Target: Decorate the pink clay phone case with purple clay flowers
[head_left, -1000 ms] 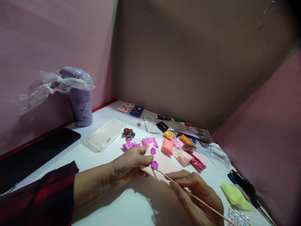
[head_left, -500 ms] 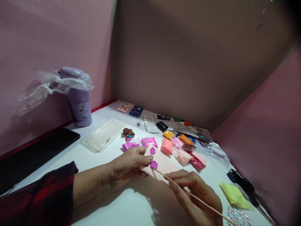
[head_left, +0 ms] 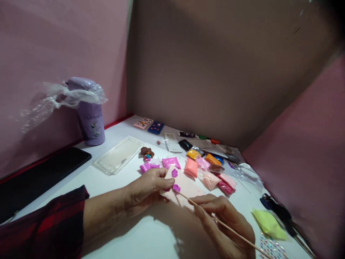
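Note:
My left hand (head_left: 151,187) pinches the left end of a flat pale pink piece (head_left: 185,187), thumb on top. Two magenta clay blobs with ragged edges lie on it: an upper blob (head_left: 174,173) and a lower blob (head_left: 176,188) beside my thumb. A bit of magenta also shows under that thumb. My right hand (head_left: 223,219) is closed around a thin wooden stick (head_left: 231,230), held like a pencil. The stick's tip touches the lower blob. Part of the pink piece's right end is hidden behind my right fingers.
Several clay packets, among them a coral packet (head_left: 191,167), lie just beyond my hands. A clear plastic tray (head_left: 118,154), a black phone (head_left: 67,162) and a purple tumbler (head_left: 91,122) are at left. At right are a yellow packet (head_left: 269,223), scissors (head_left: 285,216) and a gem sheet (head_left: 272,247).
The stick's tip has shifted slightly up from the lower blob's bottom edge onto the blob. My left hand and the pink piece have hardly moved.

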The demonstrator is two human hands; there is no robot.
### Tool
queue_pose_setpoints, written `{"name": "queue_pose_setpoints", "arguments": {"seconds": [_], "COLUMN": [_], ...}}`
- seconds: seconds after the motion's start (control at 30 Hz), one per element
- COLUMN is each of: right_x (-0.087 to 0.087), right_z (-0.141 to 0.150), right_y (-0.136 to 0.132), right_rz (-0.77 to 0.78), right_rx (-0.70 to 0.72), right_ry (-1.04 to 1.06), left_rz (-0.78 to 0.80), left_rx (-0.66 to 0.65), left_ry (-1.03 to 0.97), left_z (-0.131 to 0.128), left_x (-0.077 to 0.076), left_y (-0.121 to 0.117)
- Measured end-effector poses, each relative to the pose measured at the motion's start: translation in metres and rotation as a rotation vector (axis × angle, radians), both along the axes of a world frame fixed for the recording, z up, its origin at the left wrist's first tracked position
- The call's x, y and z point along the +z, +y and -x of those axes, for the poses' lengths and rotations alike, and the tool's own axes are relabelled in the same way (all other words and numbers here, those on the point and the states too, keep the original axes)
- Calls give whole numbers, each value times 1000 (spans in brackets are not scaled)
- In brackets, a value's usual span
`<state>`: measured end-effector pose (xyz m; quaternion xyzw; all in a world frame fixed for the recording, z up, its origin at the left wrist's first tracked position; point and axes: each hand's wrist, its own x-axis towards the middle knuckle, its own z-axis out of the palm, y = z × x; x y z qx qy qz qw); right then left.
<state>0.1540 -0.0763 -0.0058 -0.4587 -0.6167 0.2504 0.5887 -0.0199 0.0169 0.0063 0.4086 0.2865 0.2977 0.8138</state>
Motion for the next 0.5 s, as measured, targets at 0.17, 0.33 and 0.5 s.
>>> {"name": "queue_pose_setpoints", "arguments": {"seconds": [0.17,0.33,0.5], "right_x": [0,3,1], "right_z": [0,0,1], "right_y": [-1,-1,1], "right_rz": [19,3,20], "right_rx": [3,25,23], "right_ry": [16,-4,-1], "left_rz": [-5,-6,-9], "left_rx": [-8,-15,-10], "left_ry": [-19,-11,-22], "left_z": [1,1,1], "left_x": [-3,-4,-5], "left_y": [1,1,1]}}
